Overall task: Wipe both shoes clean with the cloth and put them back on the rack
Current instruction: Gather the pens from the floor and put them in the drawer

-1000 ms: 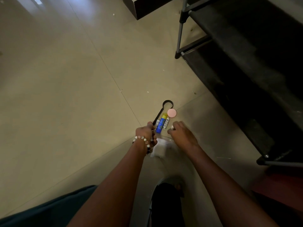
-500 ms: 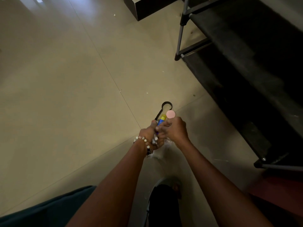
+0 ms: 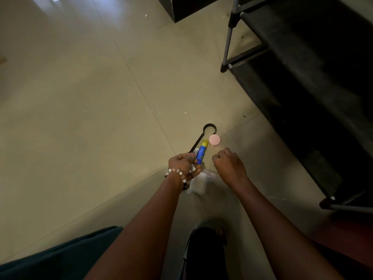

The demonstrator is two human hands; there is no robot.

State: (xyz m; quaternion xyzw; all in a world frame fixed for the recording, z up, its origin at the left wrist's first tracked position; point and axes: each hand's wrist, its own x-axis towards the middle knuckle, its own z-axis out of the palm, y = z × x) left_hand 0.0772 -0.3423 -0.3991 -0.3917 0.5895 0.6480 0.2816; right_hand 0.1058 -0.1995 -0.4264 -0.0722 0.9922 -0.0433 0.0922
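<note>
- Head view: the left hand (image 3: pixel 182 163), with a bead bracelet (image 3: pixel 178 173) on its wrist, is curling its fingers round a bundle of small things low over the floor (image 3: pixel 90 118).
- A blue tube (image 3: pixel 201 152) with a yellow cap is sticking out of that grip, pointing away from the person; a small white item is showing just left of it, too small to tell what it is.
- A black strap (image 3: pixel 201 136) is running from the left hand out across the floor and ending in a loop.
- A pink disc (image 3: pixel 215 140) is lying on the floor just beside the loop and the tube's cap.
- The right hand (image 3: pixel 229 165) is hovering just right of the tube, apart from it, with fingers curled loosely inward; whether they are pinching anything cannot be told.
- The white cloth (image 3: pixel 198 183) is lying crumpled beneath and between the two wrists; whether the left hand is touching it cannot be told.
- A dark shoe (image 3: pixel 205 249) is sitting at the bottom edge, between the forearms, on the person's side of the cloth.
- The black rack (image 3: pixel 302 77) is standing to the right, well apart from the shoe.
</note>
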